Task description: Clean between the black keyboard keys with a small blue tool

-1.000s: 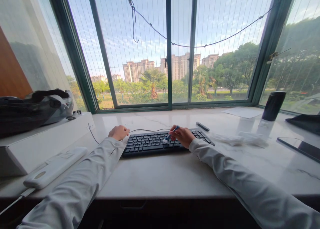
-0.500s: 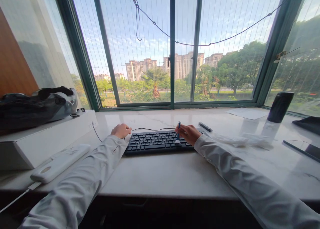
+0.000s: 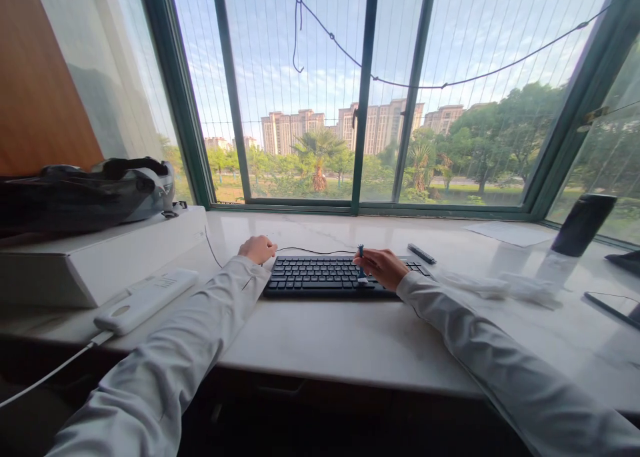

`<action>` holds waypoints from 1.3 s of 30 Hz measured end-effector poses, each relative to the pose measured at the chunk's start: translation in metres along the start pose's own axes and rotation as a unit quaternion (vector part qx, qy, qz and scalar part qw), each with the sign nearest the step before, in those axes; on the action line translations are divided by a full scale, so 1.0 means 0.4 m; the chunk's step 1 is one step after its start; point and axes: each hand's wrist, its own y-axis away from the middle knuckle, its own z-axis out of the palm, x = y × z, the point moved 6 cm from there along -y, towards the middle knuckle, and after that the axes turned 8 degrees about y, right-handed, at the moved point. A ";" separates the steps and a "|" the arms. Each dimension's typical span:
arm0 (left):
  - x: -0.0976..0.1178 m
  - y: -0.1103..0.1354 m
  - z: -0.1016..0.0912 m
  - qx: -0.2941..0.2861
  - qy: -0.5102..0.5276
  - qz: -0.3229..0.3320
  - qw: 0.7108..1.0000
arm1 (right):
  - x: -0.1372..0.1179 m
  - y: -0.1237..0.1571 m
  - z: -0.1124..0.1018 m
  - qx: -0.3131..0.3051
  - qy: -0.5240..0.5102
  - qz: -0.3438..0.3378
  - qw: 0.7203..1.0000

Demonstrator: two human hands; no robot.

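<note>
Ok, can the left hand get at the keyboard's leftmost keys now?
Probably yes: the left hand is beside the left end of the keyboard, whose leftmost keys look uncovered.

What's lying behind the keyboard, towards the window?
A thin dark cable runs behind the keyboard, and a small dark stick-like object lies near the keyboard's right end. The right hand hides part of the far edge and anything directly behind it.

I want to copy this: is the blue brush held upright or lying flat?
Upright: the right hand holds the blue brush with its white end down over the keyboard.
</note>
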 end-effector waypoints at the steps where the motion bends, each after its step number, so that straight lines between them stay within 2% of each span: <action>1: 0.003 0.000 0.001 -0.001 0.001 0.001 1.000 | -0.005 -0.006 0.006 -0.005 -0.007 0.004 1.000; 8: 0.014 0.001 -0.005 0.003 0.013 0.017 1.000 | -0.070 -0.077 0.058 -0.026 -0.041 -0.004 0.999; 22: -0.064 -0.017 -0.033 -0.013 -0.010 -0.028 0.999 | -0.260 -0.236 0.185 -0.051 -0.094 -0.049 0.993; 27: -0.086 -0.021 -0.037 -0.022 0.005 -0.045 0.999 | -0.303 -0.267 0.220 -0.061 -0.126 -0.049 0.989; 31: -0.104 -0.027 -0.031 -0.030 0.014 -0.062 0.998 | -0.295 -0.277 0.206 -0.050 -0.159 -0.025 0.986; 34: -0.105 -0.031 -0.025 -0.033 0.025 -0.058 0.997 | -0.272 -0.271 0.172 -0.009 -0.115 -0.009 0.993; 39: -0.100 -0.030 -0.027 -0.028 0.033 -0.056 0.997 | -0.266 -0.230 0.154 0.015 -0.058 -0.048 0.997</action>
